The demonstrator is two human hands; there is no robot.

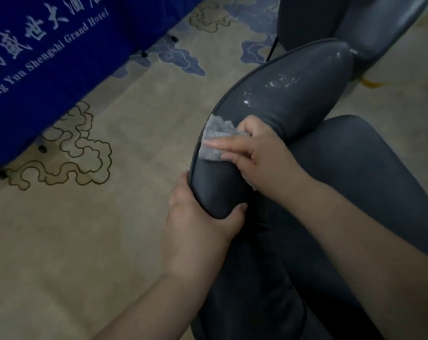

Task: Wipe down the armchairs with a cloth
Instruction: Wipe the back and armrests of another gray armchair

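A dark grey leather armchair fills the right half of the head view; its padded armrest [281,94] runs from centre to upper right and shows wet streaks near its far end. My right hand [254,153] presses a small grey cloth [214,141] against the armrest's outer edge, index finger stretched across the cloth, other fingers curled on it. My left hand [198,224] grips the near end of the armrest from below, thumb wrapped over the front. The seat cushion [355,192] lies to the right of my arms.
A second grey armchair [370,25] stands behind, at the upper right. A blue hotel tablecloth [48,60] hangs over a table at the upper left, small black feet under it. Beige carpet with cloud patterns [110,217] covers the floor on the left.
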